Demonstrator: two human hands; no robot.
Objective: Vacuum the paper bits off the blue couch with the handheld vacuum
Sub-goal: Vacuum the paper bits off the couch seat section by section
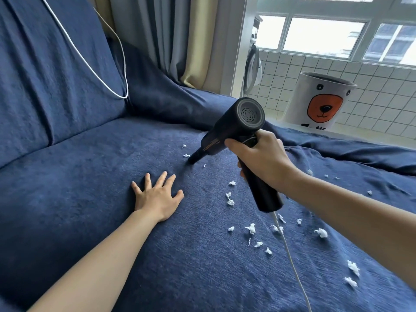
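The blue couch [67, 188] fills most of the view. My right hand [261, 158] grips the handle of the black handheld vacuum [234, 127], whose narrow nozzle tip touches the seat near two small paper bits [186, 155]. Several more white paper bits [251, 228] lie scattered over the seat to the right, under and beyond my right forearm. My left hand [157, 194] presses flat on the seat with fingers spread, just left of the nozzle.
A white cable [290, 255] runs from the vacuum's handle down across the seat. Another white cord [94, 73] hangs over the backrest. Curtains [175, 37] hang behind the couch. A white bin with a bear face [319, 104] stands by the tiled wall at right.
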